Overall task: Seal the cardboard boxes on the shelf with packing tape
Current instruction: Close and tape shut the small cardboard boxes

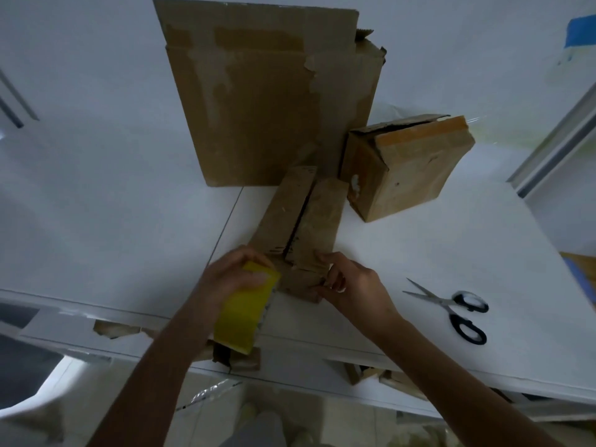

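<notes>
A long narrow cardboard box lies on the white shelf top, its two top flaps meeting along a dark seam. My left hand grips a yellow roll of packing tape at the box's near left corner. My right hand pinches the near end of the box, fingers curled on its front face; whether a tape end is under them I cannot tell. A tall cardboard box stands behind. A smaller box with orange tape on its top sits to the right.
Black-handled scissors lie open on the shelf top to the right of my right hand. White wall rises behind the boxes. The shelf's front edge is chipped, with cardboard scraps below it. Blue tape sticks on the wall at the far right.
</notes>
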